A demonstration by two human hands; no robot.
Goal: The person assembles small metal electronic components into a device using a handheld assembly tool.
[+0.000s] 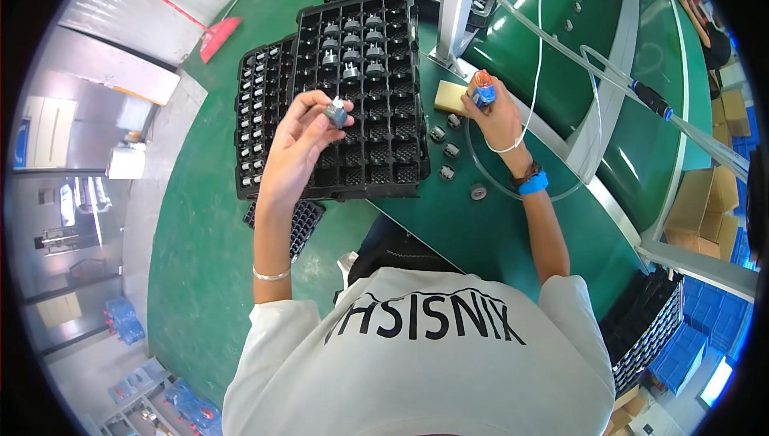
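The left hand (300, 144) holds a small grey part (337, 113) pinched at the fingertips, raised over the black tray (360, 100), whose cells at its 12 o'clock end hold a cluster of matching parts. The grip there is closed on the part, thumb beneath and fingers above. The right hand (495, 112) is wrapped around a small tool with a blue body and an orange top (481, 90), held upright just at 3 o'clock of a yellow sponge block (451, 97) on the green desk (489, 236). Four loose parts (448, 150) lie on the desk between the tray's edge and the right wrist, at about 6 o'clock from the sponge.

To do this well, I judge the part should be turned so its working face is clear of the fingertips, and the two hands brought close together over the desk, not the tray, so a slip drops nothing into the cells. The thin white cord (538, 52) near the right wrist could snag; keep it slack.
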